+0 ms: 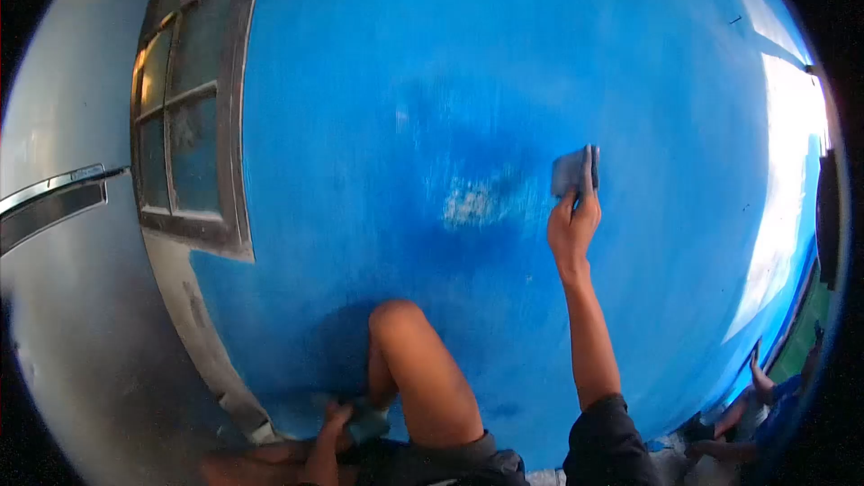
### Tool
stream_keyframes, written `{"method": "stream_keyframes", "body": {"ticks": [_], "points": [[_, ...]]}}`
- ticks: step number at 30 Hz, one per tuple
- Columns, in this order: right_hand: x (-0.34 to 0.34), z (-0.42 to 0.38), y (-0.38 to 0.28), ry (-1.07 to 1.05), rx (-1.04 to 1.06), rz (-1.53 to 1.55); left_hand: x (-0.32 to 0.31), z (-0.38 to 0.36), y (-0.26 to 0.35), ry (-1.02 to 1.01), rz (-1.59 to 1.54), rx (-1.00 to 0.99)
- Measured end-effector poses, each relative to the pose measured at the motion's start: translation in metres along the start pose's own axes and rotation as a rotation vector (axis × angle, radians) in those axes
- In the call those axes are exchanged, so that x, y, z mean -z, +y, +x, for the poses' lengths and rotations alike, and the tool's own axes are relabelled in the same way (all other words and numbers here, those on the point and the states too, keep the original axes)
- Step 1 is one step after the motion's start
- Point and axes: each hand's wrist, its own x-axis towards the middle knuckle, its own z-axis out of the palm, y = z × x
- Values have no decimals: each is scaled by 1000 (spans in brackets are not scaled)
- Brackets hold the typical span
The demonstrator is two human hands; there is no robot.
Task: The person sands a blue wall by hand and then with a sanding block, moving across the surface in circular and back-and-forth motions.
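Note:
My right hand (576, 220) reaches up to the blue wall (342, 108) and grips a flat grey piece of sandpaper (569, 173), folded by its look. One finger is stretched along the back of it, and its face lies at or close to the paint. To the left of this hand is a rough, whitish worn patch (475, 202) with darker blue around it. My left hand (335, 421) is low by my bent knee, its fingers curled at a dark greenish thing (367, 423) that is too blurred to name.
A wooden-framed window (193, 108) with several panes stands at the left, beside a grey metal surface (81, 333). My raised knee (400, 324) is close to the wall. At the lower right another person (774, 409) is at the same wall. Sunlight falls on the wall's right part.

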Motion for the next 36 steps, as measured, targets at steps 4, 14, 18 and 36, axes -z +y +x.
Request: {"method": "stream_keyframes", "body": {"ticks": [4,14,18,36], "points": [[-1,-8,1,-62,-152,189,3,-14,13,94,274,-473],[21,-12,-35,-157,-749,619,-10,-18,-10,157,293,-793],[18,-13,-41,-58,-720,746,0,-32,25,-27,298,-649],[-38,-39,16,-397,478,-39,-27,43,-36,4,221,-682]]}}
